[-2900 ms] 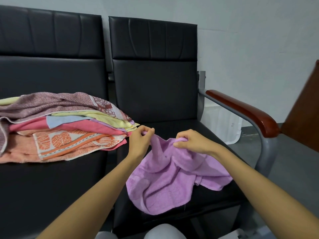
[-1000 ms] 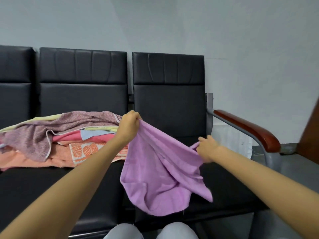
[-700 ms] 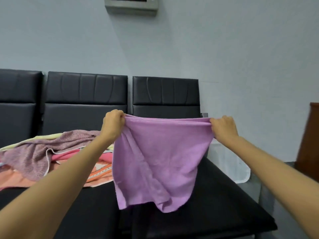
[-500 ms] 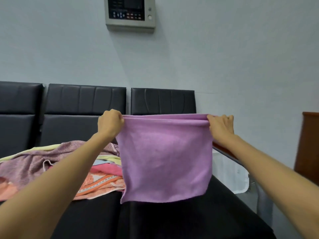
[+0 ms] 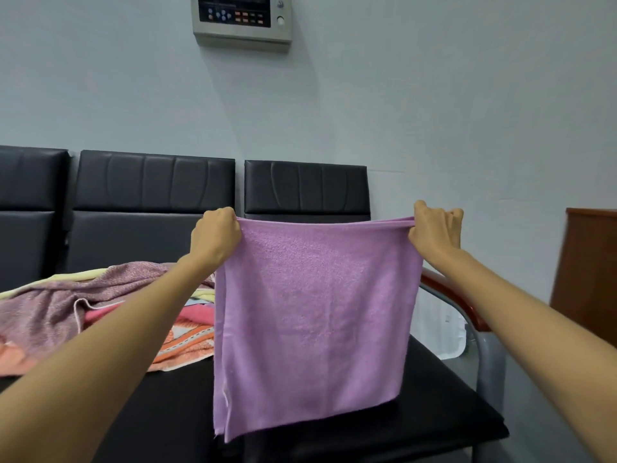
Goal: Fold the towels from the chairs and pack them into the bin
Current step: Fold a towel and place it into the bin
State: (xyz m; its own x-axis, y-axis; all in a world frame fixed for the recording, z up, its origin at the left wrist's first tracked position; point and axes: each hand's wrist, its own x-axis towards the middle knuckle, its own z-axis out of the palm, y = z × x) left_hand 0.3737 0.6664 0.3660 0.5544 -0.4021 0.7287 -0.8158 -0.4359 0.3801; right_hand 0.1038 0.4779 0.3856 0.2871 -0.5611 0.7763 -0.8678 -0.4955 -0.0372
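Note:
A purple towel point(image 5: 314, 322) hangs flat and stretched in the air in front of the right-hand black chair point(image 5: 305, 188). My left hand point(image 5: 215, 233) grips its top left corner, and my right hand point(image 5: 434, 230) pinches its top right corner. The towel's lower edge hangs just above the chair seat point(image 5: 444, 392). A pile of towels point(image 5: 63, 309) in pink, yellow, orange and mauve lies on the middle chair's seat, left of the purple towel. A white bin point(image 5: 444, 329) shows partly behind the right armrest.
A row of black chairs point(image 5: 150, 192) stands against a pale wall. The right chair has a metal armrest with a wooden top point(image 5: 467, 309). A wooden piece of furniture point(image 5: 587, 272) is at the far right. A control panel point(image 5: 242, 18) is mounted on the wall.
The crumpled purple towel was lifted off the seat and pulled out wide between my hands. It now hangs flat and taut. The view has tilted upward.

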